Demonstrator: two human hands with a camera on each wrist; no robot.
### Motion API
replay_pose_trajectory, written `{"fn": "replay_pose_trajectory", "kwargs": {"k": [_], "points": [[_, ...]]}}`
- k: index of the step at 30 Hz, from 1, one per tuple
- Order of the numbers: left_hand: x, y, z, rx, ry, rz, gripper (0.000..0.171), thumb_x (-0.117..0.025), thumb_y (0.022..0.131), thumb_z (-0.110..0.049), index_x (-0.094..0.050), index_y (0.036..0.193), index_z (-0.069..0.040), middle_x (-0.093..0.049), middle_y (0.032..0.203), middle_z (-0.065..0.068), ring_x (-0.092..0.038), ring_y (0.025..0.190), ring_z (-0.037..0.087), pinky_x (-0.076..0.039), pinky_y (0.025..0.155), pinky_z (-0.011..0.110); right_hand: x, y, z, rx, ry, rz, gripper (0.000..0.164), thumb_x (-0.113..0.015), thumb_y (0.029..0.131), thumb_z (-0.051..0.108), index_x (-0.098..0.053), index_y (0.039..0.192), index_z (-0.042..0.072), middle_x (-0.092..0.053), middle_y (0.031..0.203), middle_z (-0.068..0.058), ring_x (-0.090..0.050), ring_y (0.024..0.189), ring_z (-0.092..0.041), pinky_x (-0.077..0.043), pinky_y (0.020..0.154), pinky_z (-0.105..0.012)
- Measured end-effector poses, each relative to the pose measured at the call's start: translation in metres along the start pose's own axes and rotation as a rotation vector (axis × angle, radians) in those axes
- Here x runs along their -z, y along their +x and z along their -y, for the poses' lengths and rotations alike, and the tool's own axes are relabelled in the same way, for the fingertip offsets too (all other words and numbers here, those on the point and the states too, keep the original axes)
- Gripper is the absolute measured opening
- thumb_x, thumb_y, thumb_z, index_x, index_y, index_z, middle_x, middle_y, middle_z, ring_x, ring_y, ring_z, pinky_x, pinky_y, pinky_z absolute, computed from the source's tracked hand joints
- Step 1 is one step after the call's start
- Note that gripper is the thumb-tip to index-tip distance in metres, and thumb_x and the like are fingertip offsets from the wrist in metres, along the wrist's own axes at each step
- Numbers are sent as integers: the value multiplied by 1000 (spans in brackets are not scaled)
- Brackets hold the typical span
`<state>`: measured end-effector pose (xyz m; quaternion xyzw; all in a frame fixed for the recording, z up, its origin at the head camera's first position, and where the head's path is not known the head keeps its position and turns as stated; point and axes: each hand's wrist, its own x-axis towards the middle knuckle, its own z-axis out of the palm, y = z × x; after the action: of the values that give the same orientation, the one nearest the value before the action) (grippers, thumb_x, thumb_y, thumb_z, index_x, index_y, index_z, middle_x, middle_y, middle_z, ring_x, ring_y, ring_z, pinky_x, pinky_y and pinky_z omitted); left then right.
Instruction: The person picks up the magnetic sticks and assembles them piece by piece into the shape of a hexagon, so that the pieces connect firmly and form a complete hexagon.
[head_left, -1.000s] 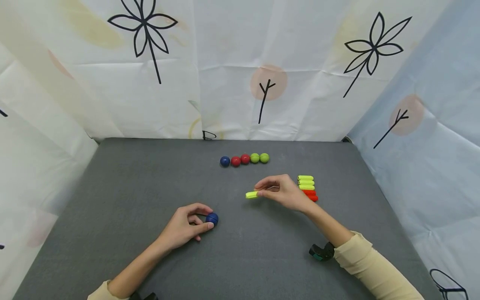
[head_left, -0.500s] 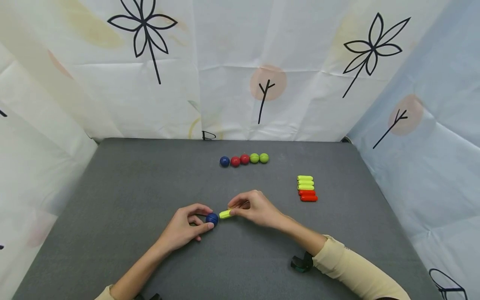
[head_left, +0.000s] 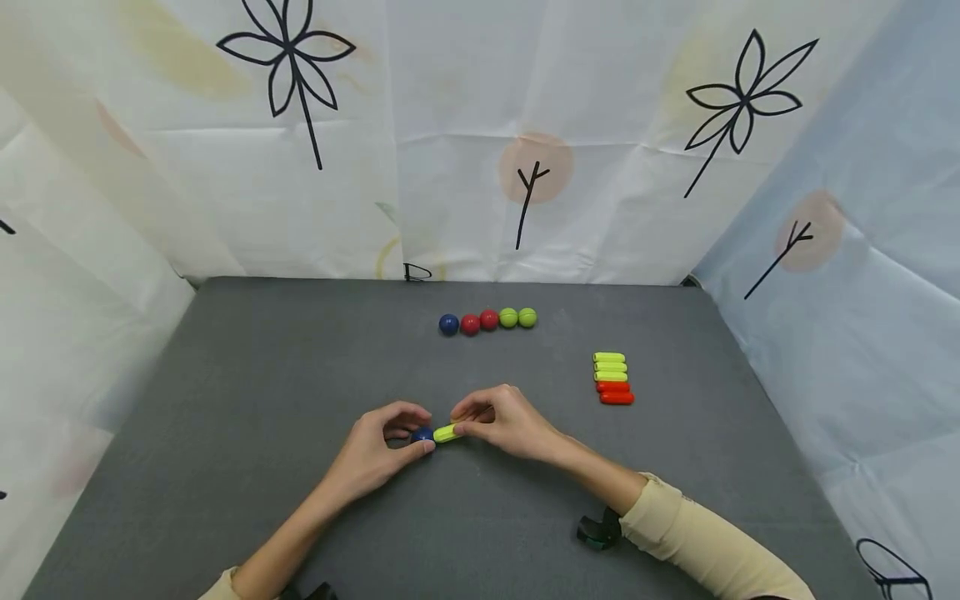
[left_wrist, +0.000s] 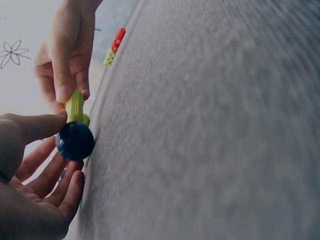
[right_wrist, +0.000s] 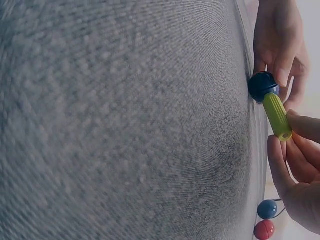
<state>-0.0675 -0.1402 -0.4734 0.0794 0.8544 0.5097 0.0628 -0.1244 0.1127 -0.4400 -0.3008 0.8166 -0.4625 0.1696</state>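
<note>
In the head view my left hand (head_left: 378, 442) holds a dark blue ball (head_left: 422, 435) between thumb and fingers, just above or on the grey surface. My right hand (head_left: 506, 422) pinches a short yellow-green ribbed stick (head_left: 446, 433) by its right part. The stick's left end touches the ball. In the left wrist view the ball (left_wrist: 76, 142) sits at the end of the stick (left_wrist: 75, 106), with my left thumb beside it. The right wrist view shows the stick (right_wrist: 277, 117) against the ball (right_wrist: 263, 87), its free end showing a small hole.
A row of balls stands at the back: a blue ball (head_left: 448, 324), red balls (head_left: 480, 322) and green balls (head_left: 517, 317). To the right lie stacked yellow sticks (head_left: 610, 367) and red sticks (head_left: 616, 392). Patterned white curtains (head_left: 465, 125) border the grey table (head_left: 300, 358).
My right hand has carried the yellow-green stick left and down until its end meets the blue ball. My left hand stays around the ball, its fingers shifted slightly.
</note>
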Motion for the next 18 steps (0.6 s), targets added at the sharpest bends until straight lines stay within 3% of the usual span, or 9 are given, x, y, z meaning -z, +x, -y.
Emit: {"fn": "replay_pose_trajectory", "kwargs": {"k": [4, 10, 14, 18], "points": [[-8, 3, -2, -8, 16, 11, 31, -90, 91, -19, -76, 119, -20, -80, 118, -4, -74, 112, 15, -60, 99, 32, -1, 1, -2, -21, 10, -8, 18, -81, 99, 14, -81, 114, 4, -83, 103, -10, -75, 87, -4, -62, 77, -21], [-15, 6, -7, 11, -6, -9, 29, -91, 89, -18, -78, 115, -22, -81, 112, -6, -74, 105, 12, -56, 91, 27, 3, 5, -1, -12, 33, -17, 18, -81, 99, 16, -81, 113, 4, -83, 103, -10, -75, 88, -6, -64, 79, -24], [-17, 7, -8, 43, -24, -9, 28, -91, 89, -18, -78, 114, -23, -81, 111, -6, -73, 104, 11, -54, 89, 26, 14, 13, -1, -7, 43, -47, 16, -80, 99, 15, -81, 112, 5, -83, 104, -11, -76, 91, -6, -65, 84, -29], [-18, 8, -7, 61, -31, 1, 27, -90, 90, -19, -79, 114, -23, -81, 110, -6, -71, 103, 10, -52, 89, 26, 29, 29, -4, -7, 30, -106, 17, -81, 99, 13, -80, 113, 4, -83, 106, -12, -79, 95, -16, -66, 87, -35]]}}
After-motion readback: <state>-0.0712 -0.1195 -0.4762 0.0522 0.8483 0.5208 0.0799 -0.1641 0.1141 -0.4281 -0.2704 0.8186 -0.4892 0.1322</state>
